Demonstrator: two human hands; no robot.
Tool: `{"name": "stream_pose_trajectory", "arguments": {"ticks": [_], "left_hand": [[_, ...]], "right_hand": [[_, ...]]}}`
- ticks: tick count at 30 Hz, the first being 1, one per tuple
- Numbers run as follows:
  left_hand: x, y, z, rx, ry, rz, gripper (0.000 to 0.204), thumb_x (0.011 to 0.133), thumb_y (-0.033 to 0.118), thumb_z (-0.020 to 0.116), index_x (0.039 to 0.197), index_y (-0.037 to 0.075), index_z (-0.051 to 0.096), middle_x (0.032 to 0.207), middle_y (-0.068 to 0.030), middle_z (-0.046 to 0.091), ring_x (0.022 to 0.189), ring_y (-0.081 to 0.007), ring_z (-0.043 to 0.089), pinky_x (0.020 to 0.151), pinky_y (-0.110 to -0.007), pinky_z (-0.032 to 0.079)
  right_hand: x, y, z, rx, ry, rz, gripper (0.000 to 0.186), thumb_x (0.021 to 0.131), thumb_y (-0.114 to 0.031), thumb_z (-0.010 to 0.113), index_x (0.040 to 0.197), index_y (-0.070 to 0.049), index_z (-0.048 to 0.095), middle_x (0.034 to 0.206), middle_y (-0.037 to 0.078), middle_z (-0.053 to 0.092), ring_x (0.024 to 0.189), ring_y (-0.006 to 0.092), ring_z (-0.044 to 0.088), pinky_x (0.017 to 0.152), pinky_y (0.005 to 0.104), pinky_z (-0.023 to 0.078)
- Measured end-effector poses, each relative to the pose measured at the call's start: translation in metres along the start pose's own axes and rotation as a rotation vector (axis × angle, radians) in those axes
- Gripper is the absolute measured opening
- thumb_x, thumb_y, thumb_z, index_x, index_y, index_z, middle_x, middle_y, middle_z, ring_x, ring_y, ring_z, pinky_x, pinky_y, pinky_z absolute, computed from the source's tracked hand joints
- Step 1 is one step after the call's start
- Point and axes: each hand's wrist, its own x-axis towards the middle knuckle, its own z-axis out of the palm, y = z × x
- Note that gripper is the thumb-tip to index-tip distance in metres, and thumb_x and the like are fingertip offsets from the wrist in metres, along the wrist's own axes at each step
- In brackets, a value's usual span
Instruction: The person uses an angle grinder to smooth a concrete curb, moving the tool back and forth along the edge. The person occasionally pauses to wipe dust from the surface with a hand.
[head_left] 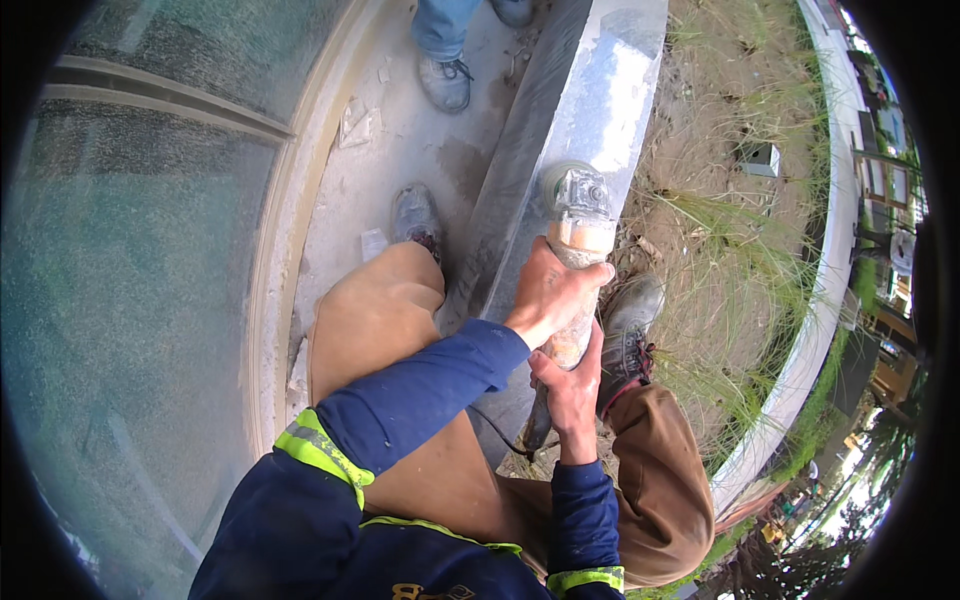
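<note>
Two dusty glass panes (pixel 140 270), split by a metal mullion (pixel 170 98), fill the far left, edged by a pale frame (pixel 270 260). Beside it runs a concrete walkway (pixel 335 190) bearing broken scraps (pixel 360 125), the person's left shoe (pixel 414 212) and, farther up, a co-worker's laced shoe (pixel 445 82). Next comes a smooth grey ledge (pixel 610 100), a dark cord (pixel 507 440) near its lower end. The left hand (pixel 552 290) is wrapped around an angle grinder (pixel 580 238) just behind its collar; the right hand (pixel 573 393) clasps its rear end. The tool lies over the ledge, gear head pointing away; whether its disc touches, I cannot tell. Rightward are the right shoe (pixel 632 315), sandy soil (pixel 720 130), sparse grass (pixel 730 225) and a curving white kerb (pixel 838 150).
</note>
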Motion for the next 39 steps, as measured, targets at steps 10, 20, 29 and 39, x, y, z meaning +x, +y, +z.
{"name": "stream_pose_trajectory", "arguments": {"ticks": [10, 20, 29, 39], "left_hand": [[0.004, 0.004, -0.004, 0.044, -0.058, -0.073, 0.054, 0.076, 0.021, 0.081, 0.115, -0.007, 0.057, 0.098, -0.0164, 0.071, 0.086, -0.0229, 0.071, 0.077, -0.036, 0.057], [0.006, -0.006, -0.003, 0.033, 0.041, -0.027, 0.043, 0.077, 0.018, 0.080, 0.112, -0.003, 0.063, 0.100, -0.0134, 0.072, 0.085, -0.0207, 0.070, 0.077, -0.036, 0.057], [0.005, -0.006, -0.010, -0.017, -0.007, 0.010, 0.045, 0.077, 0.016, 0.080, 0.113, -0.004, 0.060, 0.097, -0.0130, 0.071, 0.082, -0.0188, 0.069, 0.074, -0.035, 0.057], [0.001, 0.005, -0.009, 0.000, -0.028, 0.045, 0.035, 0.078, 0.015, 0.079, 0.107, 0.000, 0.066, 0.094, -0.0092, 0.071, 0.080, -0.0170, 0.068, 0.072, -0.035, 0.056]], "right_hand": [[0.006, 0.006, 0.003, -0.030, 0.016, 0.057, 0.095, 0.076, -0.017, 0.083, 0.151, 0.003, 0.029, 0.132, 0.020, 0.058, 0.117, 0.0255, 0.059, 0.099, 0.0375, 0.050], [0.010, 0.017, 0.002, 0.043, -0.010, 0.069, 0.096, 0.076, -0.017, 0.083, 0.152, 0.005, 0.028, 0.134, 0.020, 0.057, 0.121, 0.0261, 0.057, 0.105, 0.0386, 0.047], [0.009, 0.016, 0.007, 0.009, 0.007, 0.031, 0.094, 0.076, -0.017, 0.083, 0.151, 0.003, 0.030, 0.134, 0.019, 0.056, 0.122, 0.0257, 0.057, 0.107, 0.0393, 0.045], [0.009, 0.018, 0.010, -0.018, 0.033, -0.024, 0.095, 0.076, -0.019, 0.084, 0.151, 0.003, 0.030, 0.134, 0.019, 0.057, 0.122, 0.0259, 0.057, 0.107, 0.0396, 0.045]]}}
